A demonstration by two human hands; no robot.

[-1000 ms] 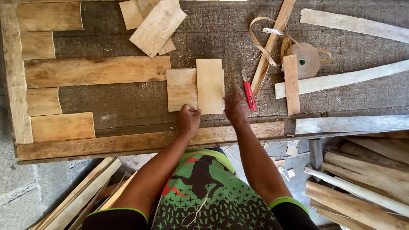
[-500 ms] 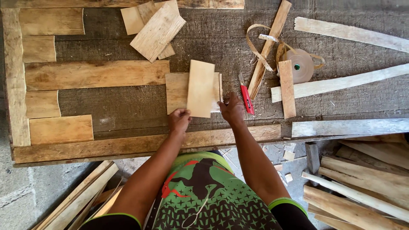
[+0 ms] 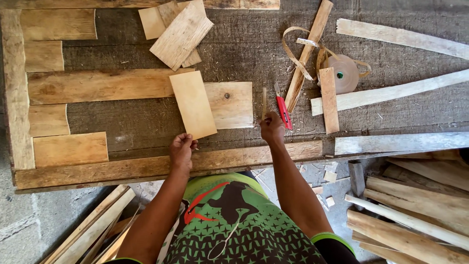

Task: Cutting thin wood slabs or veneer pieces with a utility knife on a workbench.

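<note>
Head view — hands both pinching, left hand (image 3: 181, 149) on thin wood sheet (image 3: 193, 104), right hand (image 3: 272, 128) on narrow wood sliver (image 3: 264, 101)

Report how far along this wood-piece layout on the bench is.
Done: several flat pieces already lie against the frame board at left, and a knotted square piece lies mid-bench. In hand: the left hand holds a thin rectangular piece lifted at an angle; the right hand pinches a thin sliver. Left: bare bench gaps and a loose pile at the top.
</note>
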